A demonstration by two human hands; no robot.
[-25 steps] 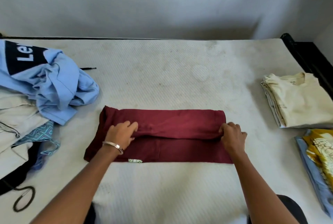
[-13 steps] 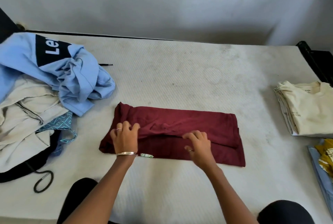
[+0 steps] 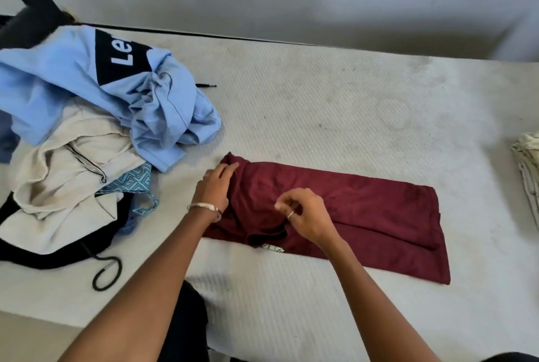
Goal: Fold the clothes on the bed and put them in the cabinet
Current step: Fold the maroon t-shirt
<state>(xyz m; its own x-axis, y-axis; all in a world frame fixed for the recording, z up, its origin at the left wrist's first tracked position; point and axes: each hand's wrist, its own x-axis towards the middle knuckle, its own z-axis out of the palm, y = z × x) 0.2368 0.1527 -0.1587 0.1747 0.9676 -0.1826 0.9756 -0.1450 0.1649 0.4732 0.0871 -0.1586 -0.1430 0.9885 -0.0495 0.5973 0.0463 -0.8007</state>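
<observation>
A maroon garment (image 3: 364,210), folded into a long strip, lies across the white mattress (image 3: 335,105). My left hand (image 3: 215,189) rests on its left end, fingers stretched toward the far left corner of the cloth. A bangle circles that wrist. My right hand (image 3: 306,216) is over the left-middle of the strip with its fingers curled and fingertips blurred. Whether it pinches the cloth is unclear. A small white label (image 3: 272,248) shows at the near edge below it.
Unfolded clothes are heaped on the left: a light blue shirt (image 3: 73,90) with a black logo, a cream garment (image 3: 58,181), teal patterned cloth (image 3: 132,182) and a black piece with a looped cord (image 3: 106,271). Folded cream clothes (image 3: 528,163) sit at the right edge. The wall runs behind.
My right hand has slid from the strip's right end to its left-middle and curled its fingers. My left hand has shifted out to the left end. The view has swung left.
</observation>
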